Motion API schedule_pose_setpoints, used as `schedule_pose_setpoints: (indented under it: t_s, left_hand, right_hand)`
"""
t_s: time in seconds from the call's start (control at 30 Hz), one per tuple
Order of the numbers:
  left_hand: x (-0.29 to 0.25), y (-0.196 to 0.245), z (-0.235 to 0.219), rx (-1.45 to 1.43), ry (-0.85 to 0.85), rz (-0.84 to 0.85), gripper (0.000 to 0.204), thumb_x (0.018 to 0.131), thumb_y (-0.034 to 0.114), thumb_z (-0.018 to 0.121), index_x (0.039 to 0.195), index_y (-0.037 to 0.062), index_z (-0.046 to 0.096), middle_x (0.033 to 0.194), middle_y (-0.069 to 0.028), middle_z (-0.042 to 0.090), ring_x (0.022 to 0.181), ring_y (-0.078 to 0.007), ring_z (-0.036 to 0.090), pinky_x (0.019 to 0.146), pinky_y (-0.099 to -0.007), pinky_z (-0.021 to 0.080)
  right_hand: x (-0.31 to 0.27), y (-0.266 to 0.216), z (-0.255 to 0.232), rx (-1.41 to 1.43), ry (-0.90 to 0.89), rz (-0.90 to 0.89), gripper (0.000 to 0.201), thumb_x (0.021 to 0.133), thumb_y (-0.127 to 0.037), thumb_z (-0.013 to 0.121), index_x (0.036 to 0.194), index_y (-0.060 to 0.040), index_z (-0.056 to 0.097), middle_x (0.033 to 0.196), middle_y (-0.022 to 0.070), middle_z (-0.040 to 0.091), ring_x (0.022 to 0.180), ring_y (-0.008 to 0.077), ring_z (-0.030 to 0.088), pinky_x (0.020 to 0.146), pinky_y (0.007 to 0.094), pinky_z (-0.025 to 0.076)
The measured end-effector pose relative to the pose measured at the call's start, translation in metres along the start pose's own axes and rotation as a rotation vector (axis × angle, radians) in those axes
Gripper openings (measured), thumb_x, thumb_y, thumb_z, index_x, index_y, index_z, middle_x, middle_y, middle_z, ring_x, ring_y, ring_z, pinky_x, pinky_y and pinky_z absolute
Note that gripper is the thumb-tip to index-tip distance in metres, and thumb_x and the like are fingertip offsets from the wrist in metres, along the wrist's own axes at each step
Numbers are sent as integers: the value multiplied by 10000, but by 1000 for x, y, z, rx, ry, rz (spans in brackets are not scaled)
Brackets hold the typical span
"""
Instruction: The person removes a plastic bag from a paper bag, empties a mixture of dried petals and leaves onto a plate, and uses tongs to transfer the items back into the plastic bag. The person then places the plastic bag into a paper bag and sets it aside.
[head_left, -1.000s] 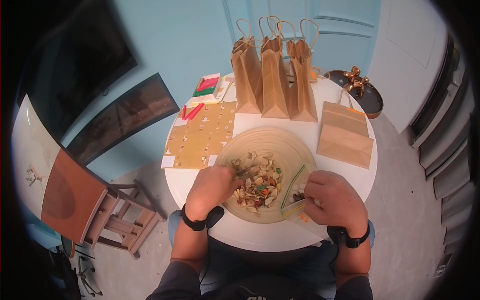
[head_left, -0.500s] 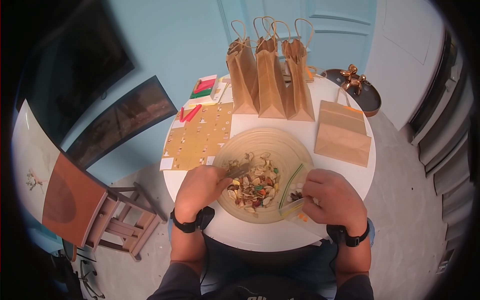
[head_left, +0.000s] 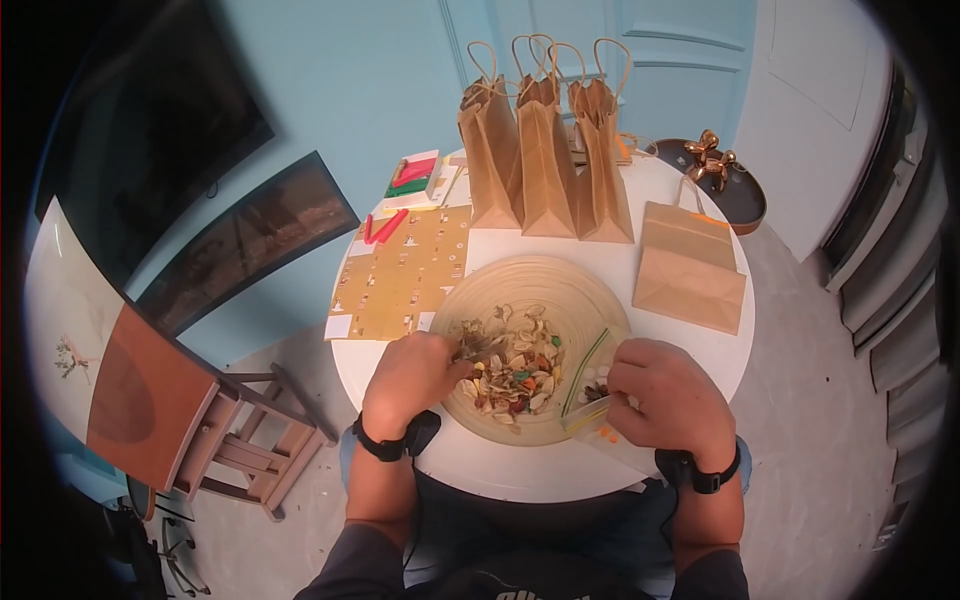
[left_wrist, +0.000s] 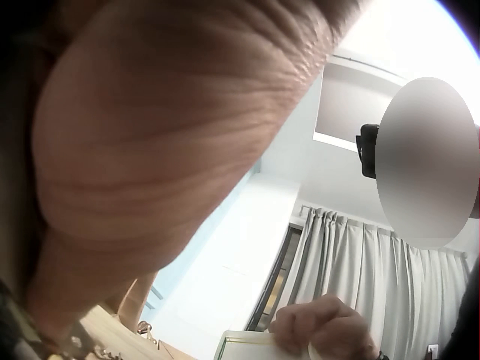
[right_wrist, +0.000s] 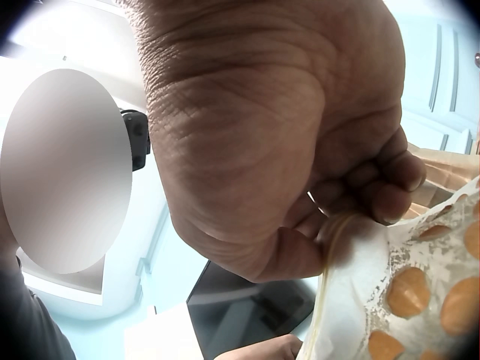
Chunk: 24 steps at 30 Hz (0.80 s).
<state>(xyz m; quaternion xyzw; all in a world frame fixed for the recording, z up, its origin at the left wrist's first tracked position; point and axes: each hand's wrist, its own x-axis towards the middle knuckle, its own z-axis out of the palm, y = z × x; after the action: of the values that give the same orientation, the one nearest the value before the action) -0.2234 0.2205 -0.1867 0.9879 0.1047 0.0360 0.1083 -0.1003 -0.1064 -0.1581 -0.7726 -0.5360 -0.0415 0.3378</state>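
Observation:
My left hand (head_left: 412, 375) is over the left side of a round, woven-looking bowl (head_left: 595, 290), its fingers curled around a blurred grey-brown piece (head_left: 482, 348) just above a mix of dried, petal-like bits (head_left: 520, 378). Green, orange and red bits show among the pale ones. At the bowl's right edge, my right hand (head_left: 668, 395) pinches the rim of a clear zip bag (head_left: 585, 385) with contents inside. The right wrist view shows thumb and fingers of the right hand (right_wrist: 255, 142) on the bag's edge, with orange rounds (right_wrist: 409, 291) on the bag.
Several brown paper bags (head_left: 545, 180) stand behind the bowl on the round white table (head_left: 480, 480); another bag (head_left: 690, 275) lies flat at right. Patterned sheets (head_left: 400, 275), pink strips (head_left: 385, 227) and a small box (head_left: 413, 178) lie at left. A dark tray (head_left: 745, 195) stands beyond.
My left hand shifted slightly down-left, then back up-right; the grey-brown piece in it looked clearer half a second ago. The right hand stays on the bag. The whole view has shifted slightly.

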Motion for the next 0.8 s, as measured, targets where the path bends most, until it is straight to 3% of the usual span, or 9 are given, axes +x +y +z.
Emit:
schedule_pose_setpoints:
  t_s: [0.23, 0.33, 0.43, 0.53, 0.6, 0.67, 0.8]
  left_hand:
    - [-1, 5, -11, 1, -30, -25, 251, 972, 279, 833, 960, 29, 856, 855, -256, 766, 866, -464, 766, 797, -548, 598]
    - [-7, 4, -15, -38, 45, 31, 229, 975, 266, 851, 959, 38, 865, 778, -225, 737, 787, -429, 740, 731, -506, 573]
    - [-19, 16, -28, -152, 35, 65, 242, 973, 265, 880, 1005, 26, 862, 809, -213, 754, 773, -417, 742, 724, -483, 578]
    - [-32, 38, -37, -220, 53, 239, 286, 960, 275, 909, 1069, 16, 856, 861, -200, 778, 779, -408, 750, 728, -467, 584]
    - [-34, 49, -42, -231, 32, 218, 315, 955, 298, 903, 1079, 15, 845, 892, -214, 783, 823, -434, 755, 755, -487, 588]
    - [-23, 46, -38, -231, 71, 235, 306, 981, 319, 861, 1011, 16, 832, 867, -250, 759, 873, -481, 750, 786, -537, 588]
    - [35, 20, -33, -110, -40, 110, 385, 1009, 386, 829, 1019, 0, 828, 866, -257, 764, 862, -480, 748, 798, -529, 588]
  right_hand:
    - [-1, 2, 2, 2, 2, 0, 125, 800, -56, 746, 763, -1, 640, 835, 159, 630, 811, 405, 665, 744, 527, 560]
    - [0, 3, 3, 8, 13, -12, 130, 801, -59, 745, 759, 0, 638, 834, 161, 628, 808, 408, 662, 742, 530, 554]
    - [1, 5, 3, 7, 15, -23, 134, 798, -62, 745, 754, 2, 636, 828, 165, 624, 801, 412, 658, 738, 532, 550]
    - [1, 8, 5, 8, 25, -25, 137, 795, -63, 745, 749, 5, 635, 821, 168, 622, 794, 414, 656, 734, 534, 549]
    - [-1, 7, 3, 0, 33, -22, 138, 793, -63, 745, 747, 6, 635, 819, 169, 624, 791, 413, 655, 731, 534, 550]
    - [-3, 8, -2, 8, 42, -18, 136, 792, -64, 747, 749, 6, 639, 820, 168, 627, 790, 412, 658, 729, 530, 554]
    - [-6, 12, -5, 21, 74, -17, 136, 796, -68, 754, 753, 4, 647, 829, 165, 637, 793, 411, 670, 728, 520, 564]
